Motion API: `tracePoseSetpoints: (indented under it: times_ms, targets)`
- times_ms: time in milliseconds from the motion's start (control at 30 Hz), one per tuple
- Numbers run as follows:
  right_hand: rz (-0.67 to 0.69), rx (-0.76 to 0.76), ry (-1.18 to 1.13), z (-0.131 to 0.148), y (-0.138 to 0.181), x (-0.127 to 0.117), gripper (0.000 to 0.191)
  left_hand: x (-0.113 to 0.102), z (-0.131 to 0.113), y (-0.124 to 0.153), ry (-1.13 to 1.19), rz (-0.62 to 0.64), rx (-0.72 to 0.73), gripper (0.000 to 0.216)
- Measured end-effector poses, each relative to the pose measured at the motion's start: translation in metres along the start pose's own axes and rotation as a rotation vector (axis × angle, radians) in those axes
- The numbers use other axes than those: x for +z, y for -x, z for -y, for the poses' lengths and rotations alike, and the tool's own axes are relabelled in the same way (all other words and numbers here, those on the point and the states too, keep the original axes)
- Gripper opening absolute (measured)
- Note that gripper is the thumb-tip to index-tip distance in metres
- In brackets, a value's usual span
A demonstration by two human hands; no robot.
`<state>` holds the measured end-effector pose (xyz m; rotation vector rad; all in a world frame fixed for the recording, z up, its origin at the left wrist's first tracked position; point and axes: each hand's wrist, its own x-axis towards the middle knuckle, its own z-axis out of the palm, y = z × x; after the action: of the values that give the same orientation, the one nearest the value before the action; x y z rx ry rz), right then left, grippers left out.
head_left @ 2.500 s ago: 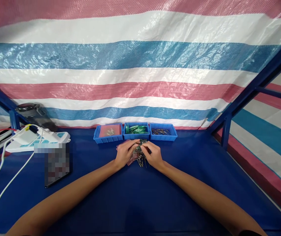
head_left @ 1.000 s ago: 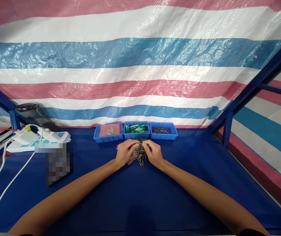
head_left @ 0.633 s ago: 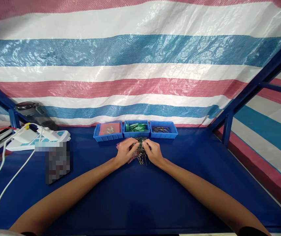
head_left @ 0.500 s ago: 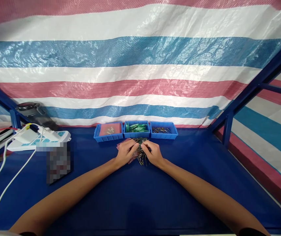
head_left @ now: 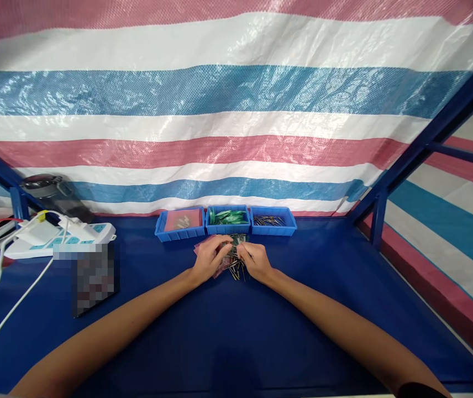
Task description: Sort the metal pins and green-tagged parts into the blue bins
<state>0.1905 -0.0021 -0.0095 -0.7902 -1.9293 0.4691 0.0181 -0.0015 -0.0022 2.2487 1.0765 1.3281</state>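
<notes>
My left hand (head_left: 210, 258) is curled over the left side of a heap of thin metal rods (head_left: 236, 270), dark and gold-coloured like drill bits. Its thumb and forefinger bend toward each other; what lies between them is too small to make out. Facing it, my right hand (head_left: 257, 260) is closed in a pinch at the heap's right side, and whatever it grips is hidden by the fingers. Pink plastic bags (head_left: 221, 269) lie under and beside my left hand. Some dark green material (head_left: 240, 239) shows just behind the fingertips.
Behind the hands stand three blue bins: one with a pink sheet and pale pieces (head_left: 178, 236), one with green packets (head_left: 228, 228), one with thin metal rods (head_left: 273, 230). Leftward are a power strip (head_left: 104, 229), white cables, a pixelated dark object (head_left: 95, 282) and a dark bottle (head_left: 60, 196).
The view has shifted slightly. My right hand's fingers have drawn into a tighter pinch, while my left hand stays over the heap.
</notes>
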Motion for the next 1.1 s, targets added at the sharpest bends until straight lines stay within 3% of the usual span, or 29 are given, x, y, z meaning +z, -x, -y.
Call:
tracePoseSetpoints:
  times_ms: [300, 600, 833, 1100]
  targets:
    - [-0.029, 0.073, -0.03, -0.0036, 0.0008, 0.0016, 0.057, 0.0026, 0.007, -0.0007, -0.028, 0.049, 0.191, 0.018]
    - [-0.044, 0.026, -0.024, 0.0028, -0.0024, -0.0002, 0.022, -0.0019, -0.0022, -0.0016, -0.072, -0.028, 0.045, 0.04]
    - [-0.027, -0.008, -0.004, 0.0006, -0.001, -0.0002, 0.024, -0.0006, -0.0013, -0.0018, -0.061, 0.003, 0.014, 0.031]
    - [-0.01, 0.006, 0.046, 0.0001, -0.0014, 0.0015, 0.032, -0.0007, -0.0011, -0.0011, -0.038, -0.017, 0.085, 0.023]
